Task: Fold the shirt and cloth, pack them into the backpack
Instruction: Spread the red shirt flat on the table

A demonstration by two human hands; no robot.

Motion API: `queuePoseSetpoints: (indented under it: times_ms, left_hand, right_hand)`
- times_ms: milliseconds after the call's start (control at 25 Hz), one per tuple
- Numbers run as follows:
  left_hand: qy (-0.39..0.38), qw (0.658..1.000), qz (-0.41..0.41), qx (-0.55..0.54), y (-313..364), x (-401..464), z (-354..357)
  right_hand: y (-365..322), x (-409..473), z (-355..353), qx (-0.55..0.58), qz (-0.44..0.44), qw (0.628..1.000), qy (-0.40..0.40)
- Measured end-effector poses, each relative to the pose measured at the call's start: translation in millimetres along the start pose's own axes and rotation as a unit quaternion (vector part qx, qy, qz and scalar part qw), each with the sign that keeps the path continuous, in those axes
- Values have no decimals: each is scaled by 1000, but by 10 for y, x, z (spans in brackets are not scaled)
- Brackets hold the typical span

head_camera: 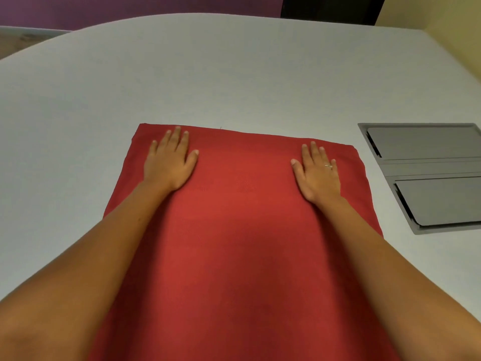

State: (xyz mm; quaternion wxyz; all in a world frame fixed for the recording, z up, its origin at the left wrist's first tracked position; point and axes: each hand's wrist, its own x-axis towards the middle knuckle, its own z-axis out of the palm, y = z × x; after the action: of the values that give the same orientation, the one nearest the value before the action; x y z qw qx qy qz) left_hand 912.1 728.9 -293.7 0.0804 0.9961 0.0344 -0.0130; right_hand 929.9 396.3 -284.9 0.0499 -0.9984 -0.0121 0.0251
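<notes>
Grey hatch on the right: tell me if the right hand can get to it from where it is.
Probably yes. The right hand lies flat on the red cloth, and only bare table separates it from the hatch.

We have one view only: head cam, wide-angle, looking forward and steeply down over the grey table from the near edge. It sits close; forearms fill the bottom corners, far table edge curves near the top. No second view to overlap.

plain red cloth, pale grey table, dark grey panel
</notes>
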Motion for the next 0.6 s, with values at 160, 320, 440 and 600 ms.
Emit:
queuePoseSetpoints:
  times_ms: [160,320,440,600]
  left_hand:
    - [21,999,-24,-11,-435,-144,-59]
    - [-9,999,-46,-10,-527,-342,-114]
    - [-10,998,-53,13,-330,-633,-117]
    - [7,1000,28,-5,278,-1286,-31]
  right_hand:
    - [488,-67,-60,7,62,998,-5]
    - [650,-158,-128,-9,83,996,-21]
    - [430,-353,-145,-16,74,997,-1]
    - [-347,-1061,-23,40,-44,997,40]
